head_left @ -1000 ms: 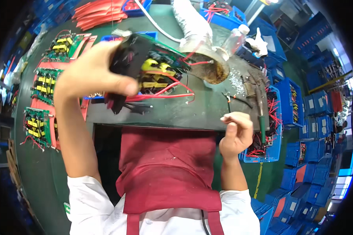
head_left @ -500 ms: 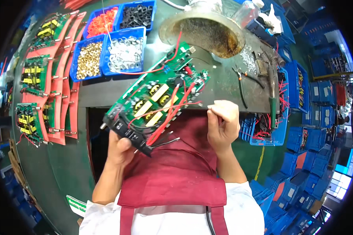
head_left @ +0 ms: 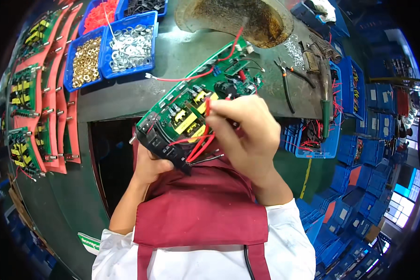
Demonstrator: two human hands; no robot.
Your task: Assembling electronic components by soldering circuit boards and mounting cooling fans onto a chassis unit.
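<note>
A green circuit board [head_left: 201,71] with yellow-wrapped transformers and several red wires is tilted above the bench's front edge. My left hand [head_left: 150,169] grips it from below at its black end piece [head_left: 165,149], with the thumb on the near side and the other fingers hidden beneath. Over the middle of the board, my right hand [head_left: 249,133] pinches a red wire [head_left: 207,106] between thumb and forefinger. That hand covers the board's near right part. Another red wire [head_left: 177,79] sticks out past the far edge, its white tip free.
Blue bins of silver washers [head_left: 134,46] and brass nuts [head_left: 86,63] stand at the far left, beside boards layered with red sheets [head_left: 56,112]. A metal fume hood [head_left: 280,28], pliers [head_left: 287,88] and a green-handled soldering iron [head_left: 325,116] are to the right. A blue crate [head_left: 332,144] holds wired parts.
My right hand has moved left, in over the board, with the red wire in its pinch. The board has shifted slightly right in my left hand, and the view has moved a little.
</note>
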